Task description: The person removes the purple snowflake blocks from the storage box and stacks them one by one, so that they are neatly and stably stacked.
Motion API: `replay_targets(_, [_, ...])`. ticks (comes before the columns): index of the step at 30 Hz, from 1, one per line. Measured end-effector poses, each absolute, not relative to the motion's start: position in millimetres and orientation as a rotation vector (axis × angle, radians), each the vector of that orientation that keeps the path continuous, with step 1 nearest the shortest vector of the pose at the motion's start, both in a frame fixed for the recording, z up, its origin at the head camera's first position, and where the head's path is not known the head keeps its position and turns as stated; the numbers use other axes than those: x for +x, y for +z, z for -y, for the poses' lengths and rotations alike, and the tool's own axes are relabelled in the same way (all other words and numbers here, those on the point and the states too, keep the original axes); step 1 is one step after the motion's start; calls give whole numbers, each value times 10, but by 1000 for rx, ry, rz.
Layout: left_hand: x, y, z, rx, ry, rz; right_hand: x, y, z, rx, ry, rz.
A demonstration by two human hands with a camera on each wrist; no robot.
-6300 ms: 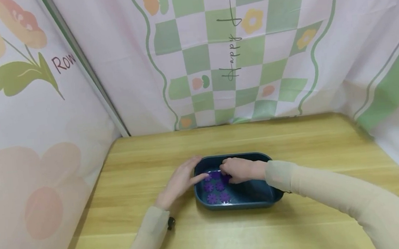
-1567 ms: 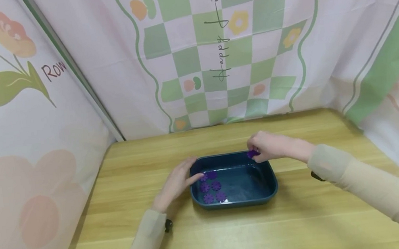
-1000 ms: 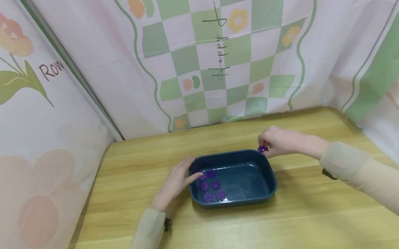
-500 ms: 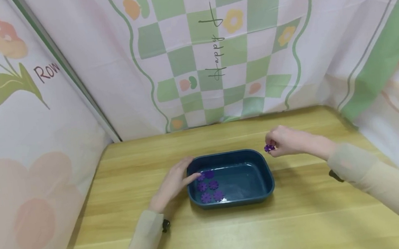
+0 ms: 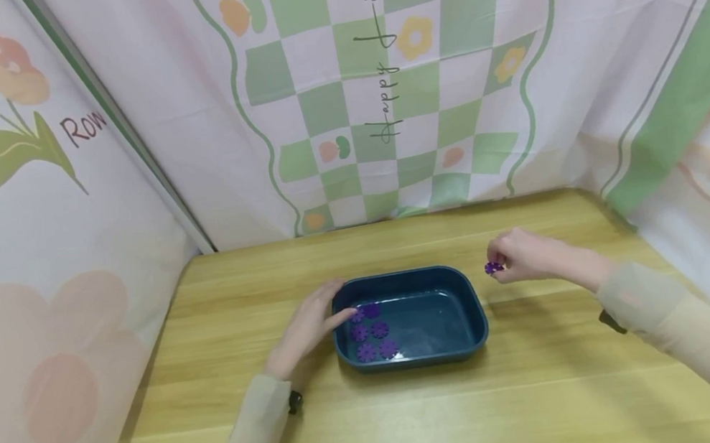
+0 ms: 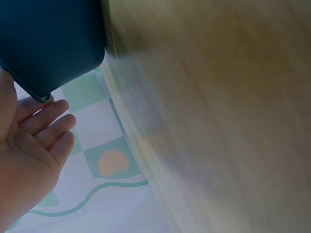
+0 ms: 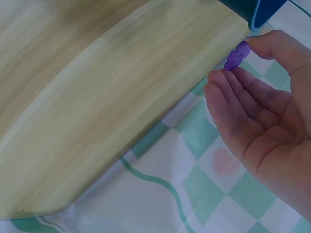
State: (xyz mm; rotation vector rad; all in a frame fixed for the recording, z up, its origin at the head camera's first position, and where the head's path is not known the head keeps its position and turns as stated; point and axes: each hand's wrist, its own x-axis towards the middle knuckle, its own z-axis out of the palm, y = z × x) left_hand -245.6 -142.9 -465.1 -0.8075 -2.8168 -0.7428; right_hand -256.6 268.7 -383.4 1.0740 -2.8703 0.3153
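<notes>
A deep dark-blue rectangular container [image 5: 437, 359] stands on the table. Several purple flower-shaped plastic discs [image 5: 379, 329] lie flat inside at its left end, in rows. My left hand [image 5: 304, 328] holds the container's left wall, its thumb over the rim inside and its fingers outside. In the left wrist view the fingertips [image 6: 59, 104] sit by the rim. Right of the container, my right hand [image 5: 527, 255] pinches one purple flower-shaped disc [image 5: 493, 267] between thumb and fingertips above the table. The right wrist view has this disc [image 7: 237, 56] edge-on at the fingertips.
Bare wooden tabletop [image 5: 414, 417] surrounds the container. A checked, printed cloth [image 5: 399, 87] hangs behind the far edge, with more printed cloth [image 5: 23, 213] along the left side and on the right.
My right hand has come up out of the container with a purple disc and moved right, past the rim. My left hand stays on the left wall. The view has shifted slightly.
</notes>
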Motion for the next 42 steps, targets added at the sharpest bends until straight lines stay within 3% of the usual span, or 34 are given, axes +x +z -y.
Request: replay_targets(42, [-2465,-4655,1441,-796,-804,2821,-2513,-4284,-3062,937,420,3015])
